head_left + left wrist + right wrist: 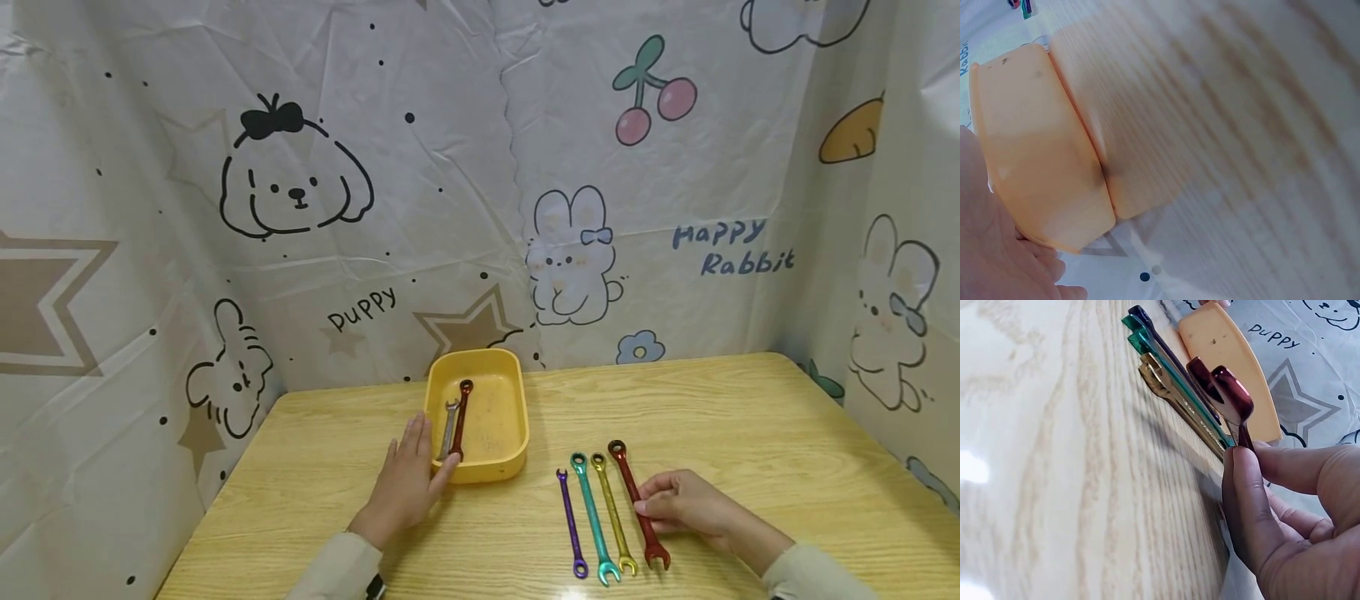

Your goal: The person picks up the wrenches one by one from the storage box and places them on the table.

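My right hand (pixel 693 508) pinches a dark red combination wrench (pixel 634 489) at its middle, thumb and fingers on the shaft. In the right wrist view its open end (pixel 1233 400) stands out above the fingers. Left of it, a gold wrench (pixel 613 510), a teal wrench (pixel 591 512) and a purple wrench (pixel 570 521) lie side by side on the table. My left hand (pixel 405 485), fingers extended, rests against the left side of a yellow plastic bin (pixel 483 473). Inside the bin lie a silver wrench (pixel 447 432) and another red wrench (pixel 463 412).
The light wood table (pixel 345 442) ends at a printed cloth backdrop (pixel 450 208) behind the bin. More of this cloth hangs on the left and right sides.
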### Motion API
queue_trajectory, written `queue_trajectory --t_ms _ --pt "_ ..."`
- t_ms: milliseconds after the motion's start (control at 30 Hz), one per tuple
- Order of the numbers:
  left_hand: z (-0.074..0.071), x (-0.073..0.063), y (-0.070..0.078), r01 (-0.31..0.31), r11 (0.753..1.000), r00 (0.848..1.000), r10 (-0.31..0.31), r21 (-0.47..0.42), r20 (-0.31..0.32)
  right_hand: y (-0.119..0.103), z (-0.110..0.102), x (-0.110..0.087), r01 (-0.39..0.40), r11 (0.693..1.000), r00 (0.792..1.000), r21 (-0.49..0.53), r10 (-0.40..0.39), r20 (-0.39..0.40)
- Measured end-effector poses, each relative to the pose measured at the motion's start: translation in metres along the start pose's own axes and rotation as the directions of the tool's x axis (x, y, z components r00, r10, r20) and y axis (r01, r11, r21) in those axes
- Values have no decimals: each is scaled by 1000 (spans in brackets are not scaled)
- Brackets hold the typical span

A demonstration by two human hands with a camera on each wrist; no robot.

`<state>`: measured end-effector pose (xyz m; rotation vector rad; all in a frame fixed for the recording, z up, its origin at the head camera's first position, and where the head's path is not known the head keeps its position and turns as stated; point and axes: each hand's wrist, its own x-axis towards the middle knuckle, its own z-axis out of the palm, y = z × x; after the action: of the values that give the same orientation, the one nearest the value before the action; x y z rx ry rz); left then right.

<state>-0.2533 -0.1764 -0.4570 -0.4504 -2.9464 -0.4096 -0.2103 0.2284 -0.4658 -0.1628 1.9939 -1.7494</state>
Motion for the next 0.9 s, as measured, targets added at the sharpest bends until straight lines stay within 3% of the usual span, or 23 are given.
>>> queue_trajectory --t_ms 500,900 --pt "-1 -1 2 3 1000 1000 -3 -16 -4 -1 12 1 25 973 996 -231 -46 -83" --pt "-1 0 2 -1 1000 1000 0 -18 -8 -8 20 -2 -11 917 977 -398 -75 -201"
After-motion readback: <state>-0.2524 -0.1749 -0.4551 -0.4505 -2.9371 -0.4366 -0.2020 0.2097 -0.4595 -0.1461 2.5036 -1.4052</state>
